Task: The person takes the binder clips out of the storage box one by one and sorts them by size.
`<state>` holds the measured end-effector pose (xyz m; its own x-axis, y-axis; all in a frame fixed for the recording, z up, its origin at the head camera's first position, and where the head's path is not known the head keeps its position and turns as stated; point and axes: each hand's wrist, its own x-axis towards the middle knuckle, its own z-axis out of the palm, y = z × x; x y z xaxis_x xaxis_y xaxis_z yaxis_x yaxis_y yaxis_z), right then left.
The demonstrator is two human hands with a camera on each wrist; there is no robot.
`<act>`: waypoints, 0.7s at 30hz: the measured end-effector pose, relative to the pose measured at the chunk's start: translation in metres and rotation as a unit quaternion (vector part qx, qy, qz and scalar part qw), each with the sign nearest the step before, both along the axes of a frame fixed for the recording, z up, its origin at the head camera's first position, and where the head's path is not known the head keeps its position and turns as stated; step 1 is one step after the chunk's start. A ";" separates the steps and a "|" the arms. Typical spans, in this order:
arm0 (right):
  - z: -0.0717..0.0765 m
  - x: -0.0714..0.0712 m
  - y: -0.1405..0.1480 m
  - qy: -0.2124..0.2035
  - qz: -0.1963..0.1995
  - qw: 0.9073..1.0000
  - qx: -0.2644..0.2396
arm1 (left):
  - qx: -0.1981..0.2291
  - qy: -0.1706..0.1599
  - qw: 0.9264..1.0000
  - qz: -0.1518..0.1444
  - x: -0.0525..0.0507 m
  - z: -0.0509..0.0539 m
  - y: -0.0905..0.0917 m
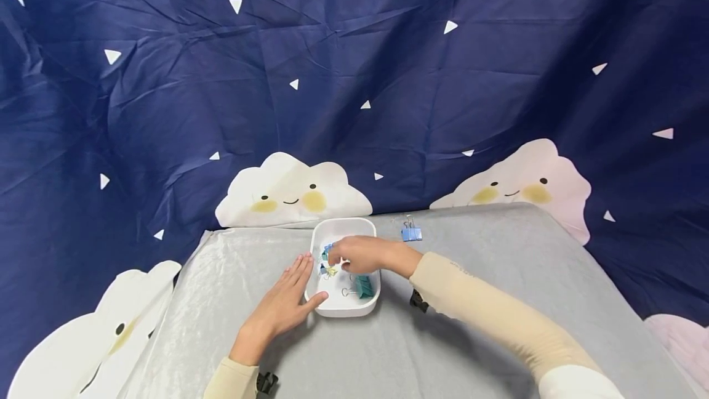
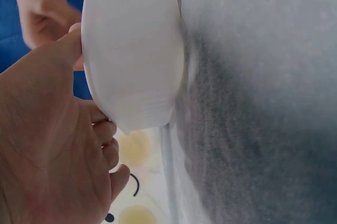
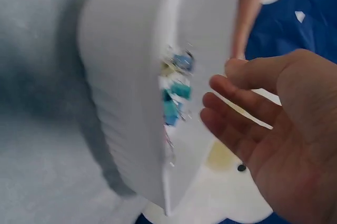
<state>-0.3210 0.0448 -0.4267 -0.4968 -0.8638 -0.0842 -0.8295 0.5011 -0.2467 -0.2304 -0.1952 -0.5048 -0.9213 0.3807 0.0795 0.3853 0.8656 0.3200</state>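
A white plastic bin [image 1: 344, 311] sits on the grey cloth with binder clips inside. In it, a large teal binder clip [image 1: 364, 287] lies at the near right, while small blue and teal clips [image 3: 181, 89] and a yellow clip [image 1: 331, 271] cluster toward the left. My left hand [image 1: 284, 300] rests against the bin's left side, fingers extended, the thumb over the near left rim. My right hand [image 1: 357, 253] is above the small clips, fingers bent loosely; the right wrist view shows nothing between them [image 3: 274, 113].
A blue binder clip [image 1: 412, 234] lies on the grey cloth [image 1: 471, 251], beyond the bin to the right. Behind the table hangs a dark blue curtain [image 1: 343, 48] with white triangles and smiling clouds.
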 end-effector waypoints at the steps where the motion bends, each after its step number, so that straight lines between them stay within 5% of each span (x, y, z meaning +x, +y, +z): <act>1: -0.004 0.003 -0.002 -0.008 -0.003 1.000 0.019 | 0.001 -0.001 1.000 0.000 0.000 0.000 0.000; 9: -0.030 0.019 0.000 -0.045 -0.030 0.986 0.159 | -0.001 -0.003 1.000 0.003 0.000 0.000 0.001; 21: -0.017 0.018 0.006 -0.077 -0.055 0.984 0.148 | -0.002 -0.003 1.000 0.004 -0.002 -0.002 0.001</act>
<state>-0.3027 0.0504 -0.4437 -0.5471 -0.7319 -0.4062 -0.7308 0.6542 -0.1946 -0.2322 -0.1939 -0.5070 -0.9248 0.3734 0.0733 0.3765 0.8700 0.3183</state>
